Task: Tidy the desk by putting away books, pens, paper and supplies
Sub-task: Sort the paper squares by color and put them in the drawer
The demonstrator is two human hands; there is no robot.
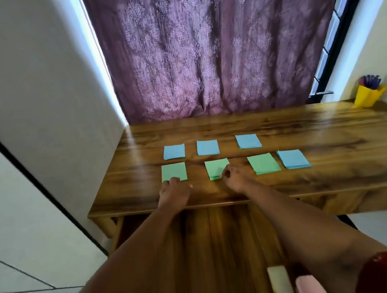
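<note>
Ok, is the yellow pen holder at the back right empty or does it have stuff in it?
Not empty. The yellow pen holder stands upright on the desk, with purple and blue pen tops sticking out above its rim.

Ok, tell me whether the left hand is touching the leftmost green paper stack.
Touching. The head view shows the left hand with its fingertips lying over the near edge of the leftmost green paper stack, with no desk visible between them.

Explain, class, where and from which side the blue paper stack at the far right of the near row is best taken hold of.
Probably its near edge. The blue paper stack lies flat on the desk, apart from the green stack beside it, so a hand coming from the person's side could pinch that edge, thumb on top, fingertips slipped beneath.
</note>
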